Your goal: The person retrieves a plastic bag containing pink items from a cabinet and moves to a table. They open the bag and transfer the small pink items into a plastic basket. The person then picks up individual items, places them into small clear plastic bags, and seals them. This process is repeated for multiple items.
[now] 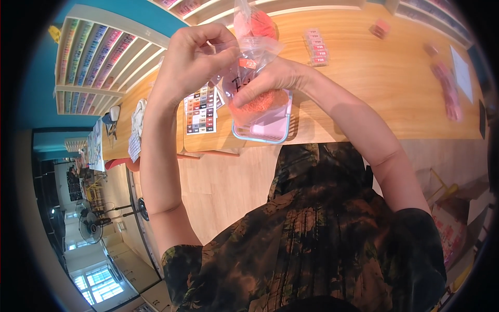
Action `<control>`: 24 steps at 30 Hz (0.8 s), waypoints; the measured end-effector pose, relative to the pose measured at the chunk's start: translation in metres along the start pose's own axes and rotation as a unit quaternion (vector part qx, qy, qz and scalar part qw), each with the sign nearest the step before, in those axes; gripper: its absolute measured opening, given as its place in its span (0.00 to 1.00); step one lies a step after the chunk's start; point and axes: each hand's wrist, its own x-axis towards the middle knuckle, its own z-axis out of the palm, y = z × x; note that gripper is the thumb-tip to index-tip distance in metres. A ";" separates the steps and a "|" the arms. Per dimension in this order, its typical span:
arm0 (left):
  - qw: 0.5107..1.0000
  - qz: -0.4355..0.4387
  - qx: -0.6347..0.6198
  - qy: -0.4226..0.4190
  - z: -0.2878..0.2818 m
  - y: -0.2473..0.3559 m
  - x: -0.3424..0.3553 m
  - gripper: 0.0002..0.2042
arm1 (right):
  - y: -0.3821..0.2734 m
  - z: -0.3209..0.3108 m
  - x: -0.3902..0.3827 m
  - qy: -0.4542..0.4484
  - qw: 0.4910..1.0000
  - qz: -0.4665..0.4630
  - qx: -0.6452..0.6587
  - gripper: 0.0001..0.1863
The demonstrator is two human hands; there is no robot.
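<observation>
Head view shows two bare hands over the bench (358, 99), both on one clear plastic zip bag (233, 80) partly filled with small orange granules (264, 102): the left hand (200, 57) pinches its upper left edge between thumb and fingers, and the right hand (273, 80) grips its right side, thumb across the front. Below the bag, one pink plastic basket with a pale blue rim (260, 140) contains a flat pink piece (270, 124). Just left of it lies a white chart of coloured squares (201, 112). Beyond the hands is a clear bag of reddish-orange contents (257, 23); to its right stands one row of at least five small clear boxes with red labels (317, 48). Farther right sits one small pinkish block (381, 28).
</observation>
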 end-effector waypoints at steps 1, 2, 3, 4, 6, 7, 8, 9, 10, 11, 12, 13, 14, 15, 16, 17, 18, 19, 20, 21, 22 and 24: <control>1.000 -0.003 0.005 -0.002 0.000 0.000 0.000 0.03 | -0.001 0.001 0.000 -0.003 1.000 0.009 -0.005 0.21; 1.000 -0.006 0.011 -0.004 0.001 0.001 0.001 0.03 | -0.004 0.001 0.000 -0.006 1.000 0.019 -0.010 0.21; 1.000 -0.008 0.016 -0.006 0.001 0.002 0.001 0.03 | -0.006 0.001 0.000 -0.008 0.999 0.028 -0.016 0.21; 1.000 -0.012 0.016 -0.010 0.002 0.003 0.002 0.03 | -0.005 0.002 0.000 -0.010 0.999 0.027 -0.016 0.21; 1.000 -0.019 0.016 -0.017 0.004 0.005 0.003 0.03 | -0.005 0.002 0.002 -0.013 0.999 0.025 -0.018 0.20; 1.000 -0.021 0.013 -0.017 0.005 0.004 0.002 0.03 | -0.004 0.003 0.002 -0.017 0.999 0.029 -0.011 0.19; 1.000 -0.023 0.011 -0.016 0.006 0.004 0.002 0.03 | -0.004 0.003 0.003 -0.022 0.999 0.033 -0.004 0.19; 1.000 -0.025 0.009 -0.016 0.007 0.004 0.002 0.03 | -0.003 0.004 0.003 -0.026 0.999 0.036 0.003 0.18; 1.000 -0.023 0.017 -0.012 0.009 0.005 0.002 0.03 | -0.005 0.004 0.003 -0.026 0.999 0.039 0.004 0.18; 0.999 -0.022 0.024 -0.008 0.010 0.007 0.002 0.03 | -0.008 0.006 0.002 -0.025 0.999 0.042 0.005 0.18; 0.999 -0.020 0.031 -0.004 0.012 0.008 0.002 0.03 | -0.010 0.007 0.001 -0.024 0.999 0.045 0.006 0.18; 0.998 -0.051 0.039 -0.011 0.012 0.013 0.002 0.03 | -0.012 0.009 0.000 -0.020 0.999 0.037 0.005 0.18; 0.995 -0.083 0.048 -0.019 0.012 0.019 0.003 0.04 | -0.014 0.011 0.000 -0.015 0.999 0.029 0.005 0.18; 0.992 -0.114 0.057 -0.025 0.012 0.023 0.003 0.04 | -0.015 0.013 -0.001 -0.011 1.000 0.020 0.005 0.18; 0.994 -0.085 0.063 -0.022 0.013 0.022 0.003 0.04 | -0.017 0.014 -0.001 -0.009 1.000 0.016 0.001 0.19; 0.996 -0.056 0.069 -0.018 0.014 0.019 0.004 0.05 | -0.017 0.015 -0.001 -0.006 1.000 0.012 -0.003 0.19; 0.997 -0.027 0.075 -0.014 0.015 0.016 0.005 0.05 | -0.018 0.016 -0.001 -0.004 1.000 0.008 -0.007 0.20; 0.996 -0.001 0.086 -0.015 0.016 0.012 0.005 0.04 | -0.017 0.017 0.000 -0.005 1.000 0.010 0.001 0.20; 0.995 0.024 0.097 -0.016 0.016 0.007 0.005 0.02 | -0.016 0.018 0.001 -0.006 1.000 0.011 0.009 0.20; 0.993 0.051 0.107 -0.017 0.017 0.006 0.007 0.02 | -0.014 0.018 0.002 -0.005 1.000 0.013 0.017 0.20; 0.993 0.043 0.105 -0.025 0.016 0.007 0.007 0.01 | -0.010 0.019 0.004 0.000 1.000 0.011 0.025 0.20; 0.994 0.026 0.101 -0.040 0.015 0.011 0.008 0.01 | -0.003 0.020 0.007 0.008 0.999 0.007 0.042 0.19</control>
